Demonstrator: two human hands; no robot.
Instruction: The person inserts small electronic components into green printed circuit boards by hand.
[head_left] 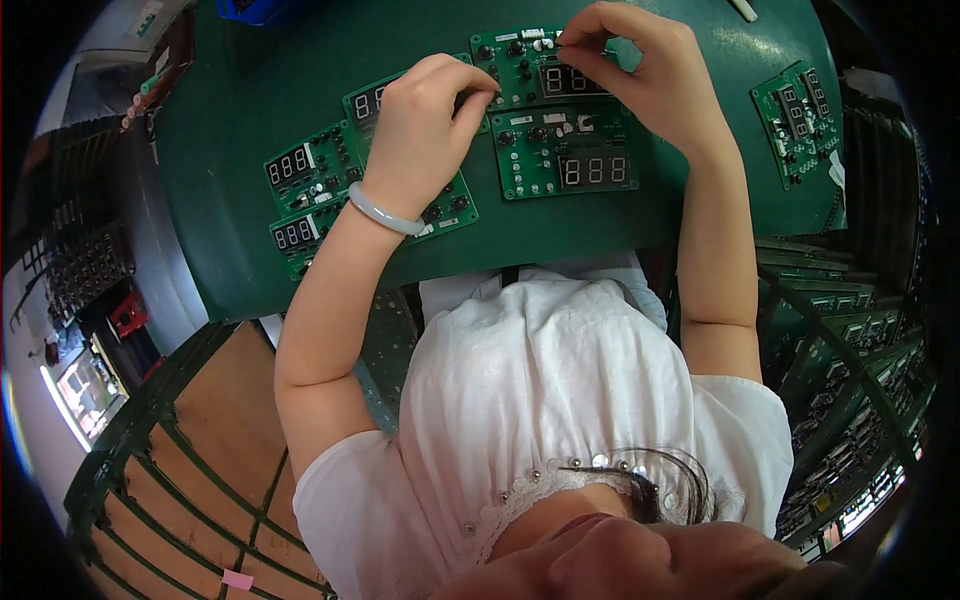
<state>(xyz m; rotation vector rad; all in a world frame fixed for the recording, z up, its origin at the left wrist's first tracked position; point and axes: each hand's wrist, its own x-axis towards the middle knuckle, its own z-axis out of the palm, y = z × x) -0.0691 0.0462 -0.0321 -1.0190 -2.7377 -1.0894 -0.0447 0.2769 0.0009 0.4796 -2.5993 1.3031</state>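
Observation:
A green circuit board (522, 72) with a three-digit display lies at the far middle of the table. At its left edge, my left hand (425, 115) is closed in a pinch, thumb and forefinger together; what they hold, if anything, is too small to make out. A pale bangle circles that wrist. Over the board's upper part, my right hand (645, 75) also pinches, its fingertips beside small white components; whatever is between them cannot be made out. A second circuit board (540, 160) lies just nearer. More boards (300, 170) lie partly under my left hand and forearm.
Another circuit board (797, 122) lies apart at the right of the green table (240, 240). A blue container (250, 10) shows at the far left edge. Racks holding several boards (850, 370) stand at the lower right. Left of me is a green metal frame (190, 440).

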